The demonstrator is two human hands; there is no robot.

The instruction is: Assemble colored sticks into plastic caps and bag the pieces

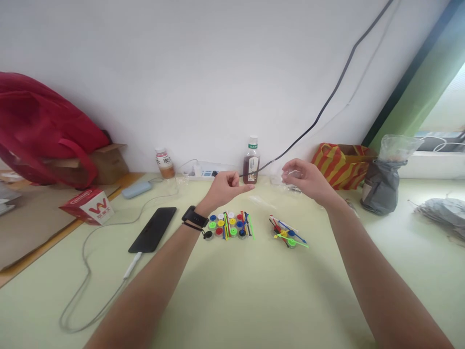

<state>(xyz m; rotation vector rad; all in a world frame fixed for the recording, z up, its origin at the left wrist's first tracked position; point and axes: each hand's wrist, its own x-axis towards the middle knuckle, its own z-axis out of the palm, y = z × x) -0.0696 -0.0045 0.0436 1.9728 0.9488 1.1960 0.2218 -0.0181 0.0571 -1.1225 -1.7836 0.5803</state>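
My left hand (227, 190) is raised above the far part of the table, its fingers curled and its thumb stretched to the right. Whether anything is inside the curl is hidden. My right hand (308, 180) hovers farther right, thumb and forefinger bent with a gap between them. Clear plastic (278, 179) shows just behind its fingertips; I cannot tell whether they touch. Below my left hand lie rows of small coloured discs (221, 224) with thin coloured pointers (250, 227) across them. A looser pile of discs and pointers (288, 233) lies below my right hand.
A dark bottle (251, 165) and a power strip (205, 174) stand by the wall. To the left are a black phone (152, 230) on a cable, a red-white box (89, 206) and a bottle (165, 164). A striped bag (337, 165) and grey bag (381, 186) stand right.
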